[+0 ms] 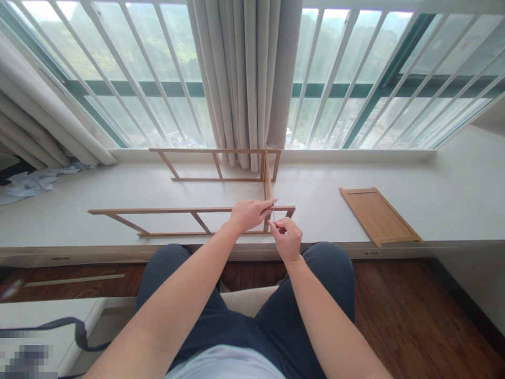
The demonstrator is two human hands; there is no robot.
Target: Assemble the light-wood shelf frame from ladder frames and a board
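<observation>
A wooden rack frame [158, 211] lies on its side on the white window ledge, with two ladder-like sides joined by a crosspiece [268, 179] near their right end. My left hand [250, 215] grips the near side at that joint, index finger stretched along the wood and the other fingers curled. Just right of it, my right hand [288, 238] is closed in a pinch on a thin metal rod [273, 215], which looks like a hex key. The rod meets the frame at the joint; its tip is hidden by my left fingers.
A flat wooden panel [381, 216] lies on the ledge [315, 210] to the right, its lower end at the front edge. Crumpled plastic bags [29, 184] lie at the far left. Behind stand a curtain [244, 79] and barred windows. A dark strap [79, 331] hangs at lower left.
</observation>
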